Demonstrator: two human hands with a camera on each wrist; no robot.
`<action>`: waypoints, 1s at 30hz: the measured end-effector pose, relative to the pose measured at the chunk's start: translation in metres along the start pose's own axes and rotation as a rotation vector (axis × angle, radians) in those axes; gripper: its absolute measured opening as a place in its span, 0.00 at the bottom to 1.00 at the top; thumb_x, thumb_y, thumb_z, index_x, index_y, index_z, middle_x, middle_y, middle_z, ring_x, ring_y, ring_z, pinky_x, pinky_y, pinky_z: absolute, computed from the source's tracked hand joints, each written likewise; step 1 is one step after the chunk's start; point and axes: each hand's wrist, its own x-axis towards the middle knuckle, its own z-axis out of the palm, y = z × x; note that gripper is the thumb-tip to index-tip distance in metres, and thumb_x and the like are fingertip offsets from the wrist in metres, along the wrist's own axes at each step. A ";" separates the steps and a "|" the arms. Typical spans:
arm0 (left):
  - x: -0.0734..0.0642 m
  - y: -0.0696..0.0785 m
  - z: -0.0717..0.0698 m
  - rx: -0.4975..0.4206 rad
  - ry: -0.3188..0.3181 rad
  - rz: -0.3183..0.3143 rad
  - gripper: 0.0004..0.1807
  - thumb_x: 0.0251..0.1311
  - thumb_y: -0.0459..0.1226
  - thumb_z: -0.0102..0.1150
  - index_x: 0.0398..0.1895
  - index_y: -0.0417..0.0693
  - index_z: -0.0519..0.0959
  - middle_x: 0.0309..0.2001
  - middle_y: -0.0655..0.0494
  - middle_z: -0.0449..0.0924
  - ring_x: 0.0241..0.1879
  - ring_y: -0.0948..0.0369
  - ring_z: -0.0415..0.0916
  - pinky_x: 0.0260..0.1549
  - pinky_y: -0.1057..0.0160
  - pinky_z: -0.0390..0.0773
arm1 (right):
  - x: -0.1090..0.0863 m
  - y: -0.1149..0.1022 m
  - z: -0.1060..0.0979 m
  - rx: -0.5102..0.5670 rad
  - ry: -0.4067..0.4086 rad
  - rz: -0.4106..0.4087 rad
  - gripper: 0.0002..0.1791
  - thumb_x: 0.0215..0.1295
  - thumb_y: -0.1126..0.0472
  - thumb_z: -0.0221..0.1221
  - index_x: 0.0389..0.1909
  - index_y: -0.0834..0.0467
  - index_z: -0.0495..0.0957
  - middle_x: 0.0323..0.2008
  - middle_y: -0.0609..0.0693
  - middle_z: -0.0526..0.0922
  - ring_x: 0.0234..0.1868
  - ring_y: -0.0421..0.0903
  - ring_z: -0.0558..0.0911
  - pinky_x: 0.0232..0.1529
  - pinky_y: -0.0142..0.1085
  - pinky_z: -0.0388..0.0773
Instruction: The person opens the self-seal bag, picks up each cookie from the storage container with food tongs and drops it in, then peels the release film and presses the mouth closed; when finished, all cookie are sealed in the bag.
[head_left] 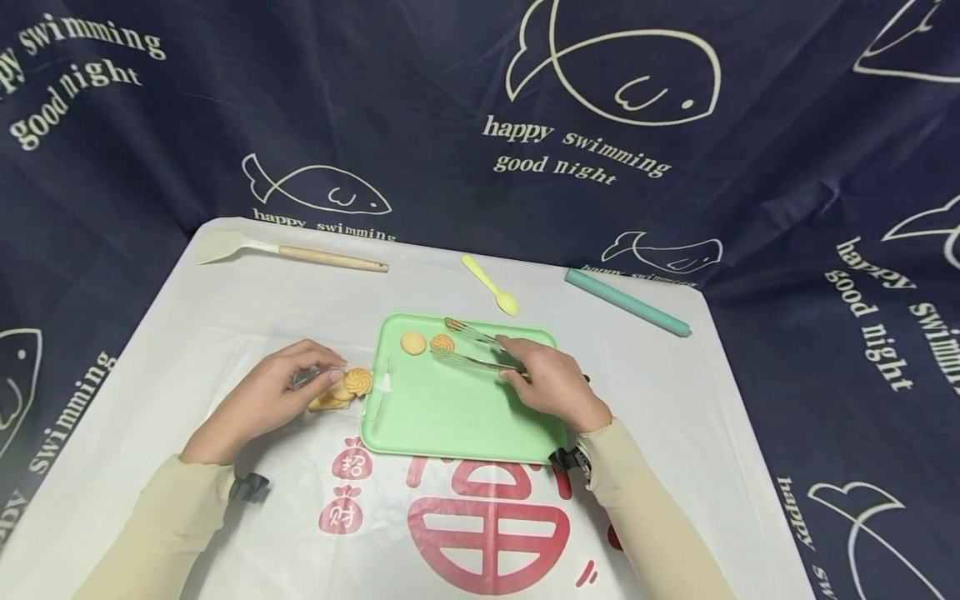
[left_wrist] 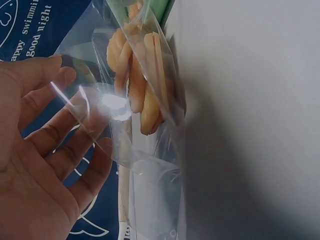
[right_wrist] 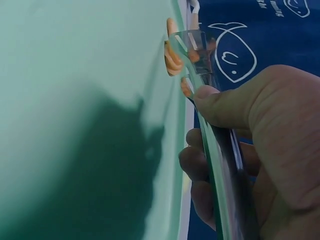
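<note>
My left hand (head_left: 288, 383) is at the left side of the light green tray (head_left: 450, 417), its thumb and forefinger holding the film of a clear plastic bag (left_wrist: 150, 180). Several stacked cookies (left_wrist: 145, 90) show through that bag, a swirled cookie (head_left: 358, 382) at its tray end. In my right hand (head_left: 547, 379) is a pair of see-through tongs (head_left: 476, 360), jaws apart over the tray's far part. By their tips lie a plain round cookie (head_left: 413, 342) and a swirled cookie (right_wrist: 172, 61). Another orange-brown piece (head_left: 453, 324) shows at the upper tong tip; whether it is gripped is unclear.
Along the table's far side lie a spatula with a wooden handle (head_left: 330, 257), a yellow spoon (head_left: 491, 286) and a teal rod (head_left: 626, 302). A dark blue printed curtain (head_left: 442, 167) hangs close behind. The white tablecloth (head_left: 285, 533) has red prints.
</note>
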 end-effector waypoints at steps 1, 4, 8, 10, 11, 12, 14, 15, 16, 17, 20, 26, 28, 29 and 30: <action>0.000 0.000 0.000 0.000 0.000 -0.002 0.07 0.70 0.41 0.64 0.46 0.52 0.86 0.48 0.64 0.81 0.52 0.56 0.78 0.55 0.46 0.75 | 0.002 0.000 0.000 -0.003 0.000 -0.004 0.31 0.70 0.53 0.65 0.71 0.54 0.71 0.63 0.52 0.79 0.62 0.52 0.78 0.49 0.55 0.81; 0.000 0.000 0.000 -0.002 -0.003 -0.008 0.07 0.70 0.41 0.64 0.46 0.51 0.86 0.48 0.63 0.81 0.52 0.55 0.78 0.55 0.45 0.75 | 0.004 -0.001 0.000 0.004 -0.011 -0.013 0.29 0.70 0.54 0.65 0.70 0.55 0.73 0.62 0.51 0.80 0.61 0.52 0.79 0.47 0.54 0.82; -0.001 0.000 0.001 -0.003 -0.008 -0.010 0.08 0.70 0.42 0.64 0.45 0.50 0.86 0.49 0.62 0.81 0.52 0.54 0.78 0.55 0.44 0.75 | 0.002 -0.001 -0.003 0.013 -0.040 -0.004 0.27 0.70 0.55 0.65 0.68 0.55 0.75 0.61 0.49 0.80 0.58 0.50 0.81 0.43 0.50 0.83; 0.000 0.000 0.001 -0.002 -0.008 -0.006 0.08 0.70 0.42 0.64 0.46 0.51 0.86 0.49 0.62 0.81 0.52 0.54 0.78 0.55 0.44 0.75 | -0.002 -0.001 -0.006 0.015 -0.050 0.006 0.26 0.70 0.55 0.65 0.68 0.54 0.76 0.61 0.49 0.81 0.54 0.49 0.82 0.39 0.48 0.83; 0.000 0.000 0.001 -0.003 -0.008 -0.005 0.08 0.70 0.43 0.63 0.46 0.51 0.86 0.49 0.63 0.81 0.53 0.54 0.78 0.56 0.44 0.75 | -0.005 0.000 -0.007 0.012 -0.054 0.010 0.26 0.70 0.55 0.65 0.67 0.54 0.76 0.61 0.49 0.81 0.53 0.48 0.83 0.38 0.47 0.82; 0.000 0.000 0.001 -0.003 -0.007 -0.003 0.08 0.70 0.43 0.63 0.46 0.51 0.86 0.49 0.63 0.81 0.53 0.55 0.77 0.56 0.44 0.75 | -0.008 0.000 -0.008 0.009 -0.057 0.013 0.26 0.70 0.55 0.65 0.67 0.54 0.76 0.60 0.49 0.81 0.52 0.47 0.83 0.36 0.46 0.82; 0.000 0.000 0.001 -0.003 -0.005 -0.002 0.08 0.70 0.43 0.63 0.46 0.51 0.86 0.49 0.63 0.81 0.53 0.55 0.77 0.56 0.45 0.75 | -0.013 0.000 -0.011 0.013 -0.066 0.019 0.26 0.69 0.55 0.66 0.67 0.53 0.77 0.60 0.50 0.81 0.45 0.46 0.83 0.34 0.45 0.80; 0.001 0.000 0.001 -0.003 -0.005 -0.002 0.08 0.70 0.42 0.64 0.46 0.50 0.86 0.48 0.63 0.81 0.53 0.55 0.77 0.56 0.45 0.75 | -0.016 0.000 -0.012 0.012 -0.071 0.016 0.26 0.69 0.55 0.66 0.67 0.54 0.77 0.60 0.50 0.81 0.44 0.45 0.82 0.34 0.44 0.79; 0.001 0.001 0.001 -0.003 -0.005 -0.003 0.08 0.70 0.42 0.64 0.45 0.50 0.86 0.48 0.63 0.81 0.53 0.54 0.77 0.56 0.44 0.75 | -0.019 -0.001 -0.013 0.010 -0.075 0.014 0.26 0.69 0.55 0.66 0.67 0.54 0.77 0.59 0.50 0.82 0.42 0.45 0.82 0.34 0.43 0.79; 0.001 0.001 0.001 -0.005 -0.005 -0.006 0.08 0.70 0.42 0.64 0.45 0.50 0.86 0.48 0.63 0.81 0.53 0.54 0.77 0.56 0.44 0.75 | -0.022 -0.001 -0.015 0.010 -0.079 0.010 0.27 0.69 0.55 0.67 0.67 0.54 0.77 0.59 0.50 0.82 0.42 0.45 0.82 0.34 0.43 0.78; 0.001 0.001 0.001 -0.007 -0.005 -0.017 0.08 0.70 0.42 0.64 0.45 0.50 0.87 0.48 0.62 0.81 0.53 0.54 0.77 0.56 0.44 0.75 | -0.028 -0.002 -0.019 0.011 -0.086 -0.004 0.27 0.68 0.55 0.67 0.67 0.55 0.77 0.58 0.49 0.82 0.41 0.44 0.82 0.34 0.43 0.78; 0.001 0.002 0.000 -0.010 -0.008 -0.029 0.09 0.70 0.43 0.63 0.45 0.49 0.87 0.48 0.62 0.81 0.53 0.53 0.78 0.56 0.43 0.75 | -0.026 -0.001 -0.019 0.014 -0.062 -0.020 0.30 0.66 0.56 0.69 0.69 0.56 0.75 0.58 0.49 0.82 0.34 0.42 0.79 0.35 0.43 0.79; 0.001 0.001 0.000 -0.010 -0.012 -0.035 0.09 0.70 0.43 0.63 0.45 0.50 0.86 0.48 0.62 0.81 0.53 0.53 0.77 0.56 0.43 0.74 | -0.023 -0.001 -0.016 0.014 -0.056 -0.027 0.31 0.66 0.56 0.69 0.69 0.56 0.74 0.59 0.50 0.81 0.36 0.42 0.80 0.38 0.44 0.81; 0.001 0.001 -0.001 -0.008 -0.013 -0.037 0.09 0.71 0.44 0.63 0.45 0.50 0.86 0.48 0.62 0.81 0.53 0.53 0.77 0.56 0.43 0.74 | -0.021 0.000 -0.014 0.015 -0.054 -0.032 0.31 0.67 0.56 0.69 0.69 0.56 0.74 0.60 0.50 0.81 0.39 0.42 0.81 0.40 0.45 0.82; 0.000 0.001 -0.001 -0.007 -0.014 -0.038 0.10 0.71 0.44 0.63 0.46 0.50 0.86 0.48 0.62 0.81 0.54 0.53 0.77 0.56 0.43 0.74 | -0.019 0.000 -0.012 0.015 -0.055 -0.038 0.30 0.67 0.56 0.68 0.69 0.56 0.74 0.61 0.50 0.81 0.43 0.43 0.82 0.42 0.46 0.82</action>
